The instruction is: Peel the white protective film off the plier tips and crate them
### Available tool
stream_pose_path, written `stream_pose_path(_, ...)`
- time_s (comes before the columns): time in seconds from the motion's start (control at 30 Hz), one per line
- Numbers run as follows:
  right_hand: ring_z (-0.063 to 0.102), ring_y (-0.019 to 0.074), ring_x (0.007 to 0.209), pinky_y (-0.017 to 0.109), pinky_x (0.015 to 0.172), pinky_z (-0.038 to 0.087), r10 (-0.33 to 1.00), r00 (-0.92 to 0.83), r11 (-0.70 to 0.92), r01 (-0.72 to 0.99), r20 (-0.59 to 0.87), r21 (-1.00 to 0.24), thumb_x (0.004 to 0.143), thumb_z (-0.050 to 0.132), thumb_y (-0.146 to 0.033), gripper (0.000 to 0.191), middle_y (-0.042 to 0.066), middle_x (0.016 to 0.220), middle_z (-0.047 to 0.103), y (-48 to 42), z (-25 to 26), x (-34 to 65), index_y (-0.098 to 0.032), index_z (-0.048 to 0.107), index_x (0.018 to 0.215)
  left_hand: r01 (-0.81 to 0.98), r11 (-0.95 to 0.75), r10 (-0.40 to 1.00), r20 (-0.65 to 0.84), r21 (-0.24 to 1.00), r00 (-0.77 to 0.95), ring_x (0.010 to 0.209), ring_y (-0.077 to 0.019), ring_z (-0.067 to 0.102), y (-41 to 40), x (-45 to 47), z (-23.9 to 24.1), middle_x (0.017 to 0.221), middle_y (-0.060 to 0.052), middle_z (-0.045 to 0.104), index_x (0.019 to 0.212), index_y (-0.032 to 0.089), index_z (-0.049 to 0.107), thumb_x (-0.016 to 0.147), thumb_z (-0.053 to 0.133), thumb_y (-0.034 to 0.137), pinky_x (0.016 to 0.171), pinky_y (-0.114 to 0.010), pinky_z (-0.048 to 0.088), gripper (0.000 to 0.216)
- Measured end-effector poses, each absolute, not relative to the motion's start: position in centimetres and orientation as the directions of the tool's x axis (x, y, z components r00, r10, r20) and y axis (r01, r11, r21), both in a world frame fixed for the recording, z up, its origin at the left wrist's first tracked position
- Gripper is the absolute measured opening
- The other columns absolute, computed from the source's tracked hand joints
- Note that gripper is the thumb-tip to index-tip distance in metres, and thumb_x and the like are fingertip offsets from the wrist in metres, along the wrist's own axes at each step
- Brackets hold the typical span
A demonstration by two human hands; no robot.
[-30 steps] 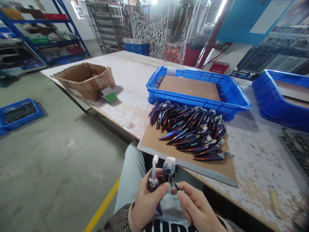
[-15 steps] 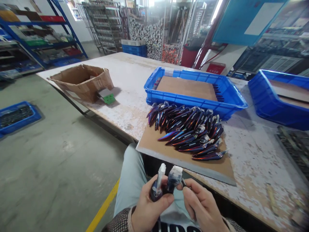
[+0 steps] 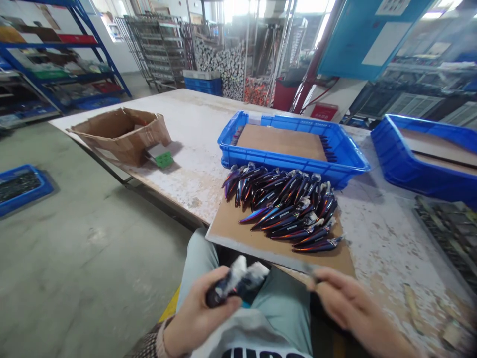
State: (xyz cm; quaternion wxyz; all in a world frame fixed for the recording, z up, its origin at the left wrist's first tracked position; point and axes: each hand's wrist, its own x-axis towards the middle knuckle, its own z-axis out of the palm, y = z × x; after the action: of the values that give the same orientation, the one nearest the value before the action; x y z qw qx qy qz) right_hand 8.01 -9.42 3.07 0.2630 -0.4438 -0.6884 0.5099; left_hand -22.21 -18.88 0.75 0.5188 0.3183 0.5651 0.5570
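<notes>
My left hand (image 3: 199, 311) is closed around two dark glossy pointed pieces (image 3: 234, 281) with white wrapped ends, held over my lap. My right hand (image 3: 345, 301) has pulled away to the right and is smeared by motion; it pinches a thin dark tool (image 3: 311, 272) near the table's front edge. A pile of several similar dark iridescent pieces (image 3: 283, 204) lies on a brown board (image 3: 238, 231) on the table just ahead of both hands.
A blue crate (image 3: 294, 161) with a brown board inside stands behind the pile. Another blue crate (image 3: 425, 171) is at the right. A torn cardboard box (image 3: 119, 132) and a green block (image 3: 164, 159) sit at the left. Blue shelving and racks stand beyond.
My hands have separated: the right hand swung right with the thin tool, and the left hand tilted the two pieces over to the right. The camera view shifted slightly.
</notes>
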Motion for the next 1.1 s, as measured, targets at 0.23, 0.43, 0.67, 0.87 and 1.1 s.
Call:
stream_pose_path(0.23, 0.059, 0.0168, 0.062, 0.028, 0.058, 0.047, 0.874, -0.479, -0.018, 0.134, -0.080, -0.991, 0.101, 0.049, -0.054, 0.035, 0.003, 0.076, 0.067, -10.3, -0.7, 4.6, -0.022, 0.062, 0.101, -0.426, 0.201, 0.925, -0.313, 0.882, -0.213, 0.076, -0.0216, 0.072, -14.8, -18.5, 0.6, 0.084, -0.007, 0.077, 0.099, 0.015, 0.076, 0.063, 0.092, 0.035, 0.074, -0.031, 0.057, 0.044)
stream_pose_path(0.43, 0.061, 0.0197, 0.082, 0.029, 0.076, 0.052, 0.976, -0.210, 0.067, 0.037, 0.058, -0.997, 0.083, 0.077, -0.045, 0.035, 0.001, 0.089, 0.066, -9.2, -1.1, -0.2, -0.022, 0.059, 0.102, -0.646, 0.136, 0.946, -0.291, 0.751, -0.139, 0.085, -0.0227, 0.072, -9.1, -12.3, 1.9, 0.093, -0.010, 0.078, 0.103, 0.013, 0.073, 0.064, 0.091, 0.036, 0.081, -0.034, 0.056, 0.048)
stream_pose_path(0.67, 0.063, 0.0160, 0.060, 0.024, 0.049, 0.050, 0.992, -0.112, -0.058, -0.023, -0.055, -0.998, 0.085, 0.071, -0.050, 0.040, -0.001, 0.078, 0.069, -0.3, 3.2, 0.7, -0.023, 0.050, 0.106, -0.540, 0.033, 0.953, -0.189, 0.841, -0.235, 0.069, -0.0144, 0.067, -7.1, -14.0, 1.4, 0.086, -0.005, 0.071, 0.101, 0.013, 0.069, 0.073, 0.085, 0.043, 0.063, -0.025, 0.055, 0.044)
stream_pose_path(0.87, 0.047, 0.0091, 0.035, 0.017, 0.031, 0.029, 0.999, -0.016, -0.041, 0.116, -0.043, -0.992, 0.089, 0.070, -0.041, 0.027, -0.008, 0.055, 0.058, 9.9, 4.1, 0.5, -0.021, 0.053, 0.092, -0.468, 0.216, 0.955, -0.286, 0.857, -0.084, 0.038, -0.0026, 0.030, -9.0, -15.1, -0.7, 0.057, 0.011, 0.046, 0.106, 0.019, 0.057, 0.075, 0.077, 0.059, 0.035, -0.014, 0.023, 0.054)
stream_pose_path(1.1, 0.048, 0.0067, 0.039, 0.017, 0.037, 0.034, 0.995, -0.081, 0.071, 0.259, 0.052, -0.963, 0.083, 0.078, -0.040, 0.032, -0.007, 0.061, 0.063, 10.6, 3.7, 1.9, -0.020, 0.055, 0.092, -0.466, 0.227, 0.950, -0.299, 0.855, -0.086, 0.056, -0.0095, 0.046, -9.9, -15.6, -0.8, 0.075, 0.001, 0.059, 0.102, 0.018, 0.059, 0.082, 0.060, 0.071, 0.041, -0.017, 0.035, 0.056)
